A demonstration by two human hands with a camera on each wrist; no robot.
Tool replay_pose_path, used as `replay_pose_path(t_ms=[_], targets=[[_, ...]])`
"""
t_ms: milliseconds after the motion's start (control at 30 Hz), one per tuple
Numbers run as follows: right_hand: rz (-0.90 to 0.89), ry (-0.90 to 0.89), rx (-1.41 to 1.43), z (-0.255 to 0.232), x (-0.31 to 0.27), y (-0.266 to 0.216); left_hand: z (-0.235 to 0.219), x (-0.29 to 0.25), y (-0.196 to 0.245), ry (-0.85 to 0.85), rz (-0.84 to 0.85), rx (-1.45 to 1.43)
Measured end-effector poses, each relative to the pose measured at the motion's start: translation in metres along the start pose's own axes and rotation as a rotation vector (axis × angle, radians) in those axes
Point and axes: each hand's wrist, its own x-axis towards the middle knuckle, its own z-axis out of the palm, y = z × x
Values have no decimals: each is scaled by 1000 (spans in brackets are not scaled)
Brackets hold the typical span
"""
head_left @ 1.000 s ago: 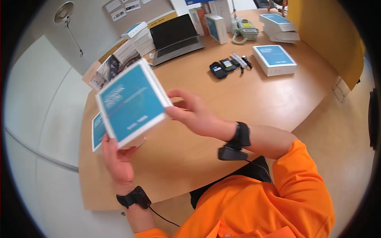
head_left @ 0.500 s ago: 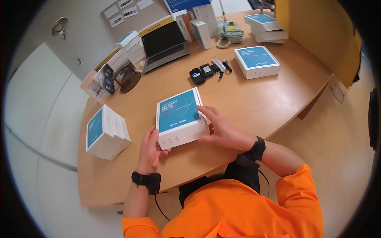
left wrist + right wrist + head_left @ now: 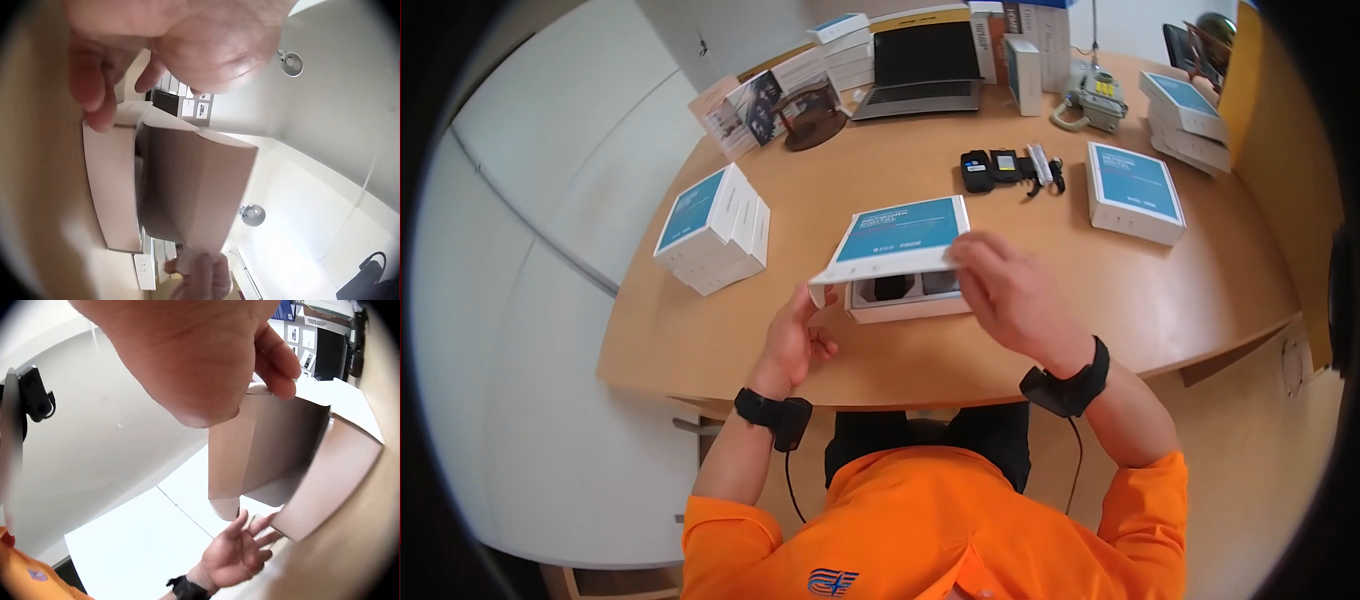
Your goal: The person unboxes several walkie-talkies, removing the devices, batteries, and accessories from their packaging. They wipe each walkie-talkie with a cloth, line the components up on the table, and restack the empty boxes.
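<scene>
Box (image 3: 912,311), white, one, on the desk (image 3: 960,372) directly before the person; lid (image 3: 900,236), blue label on top, partly raised, front flap swung out, interior showing at the near side. Contents in view: dark item (image 3: 892,287) and grey item (image 3: 941,282), side by side in the box, neither identifiable. Right hand (image 3: 1025,302): fingers and thumb pinching the lid at its near right corner. Left hand (image 3: 786,345): open, fingers relaxed and apart, at the near left corner of the box, fingertips against it or very close; firmness of contact cannot be told. Wrists: black strap with small camera on each. Sleeves: orange. To the left, left stack (image 3: 716,228) of like boxes, labels facing outward. To the right, single box (image 3: 1135,190), closed, lying flat, label up; behind it, rear stack (image 3: 1185,122), unevenly piled. Between box and laptop (image 3: 925,72), towards the right: black case (image 3: 976,171), black pouch (image 3: 1006,166), white strip (image 3: 1039,162) and black cable (image 3: 1056,176), in a row. Laptop: open, screen dark. Right of it: upright box (image 3: 1022,75), books, phone (image 3: 1092,101). Left of it: small stack (image 3: 847,58), brown stand (image 3: 812,122), picture cards (image 3: 752,108)
</scene>
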Motion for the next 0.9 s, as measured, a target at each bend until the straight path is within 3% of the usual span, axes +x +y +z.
replay_pose_path(t_ms=[233,367,567,667,700,800,900], targets=[[350,56,203,3,76,37,0,3,-8,-36,96,202],[200,208,485,24,95,71,-2,21,2,-67,146,239],[248,344,330,37,100,82,-6,51,6,-159,187,279],[409,336,284,55,101,103,-8,61,11,-278,189,327],[494,185,445,56,101,108,-9,64,12,-327,196,340],[765,-123,548,71,86,126,-7,69,14,-383,191,282],[698,-128,482,84,52,143,-2,72,13,-393,175,197]])
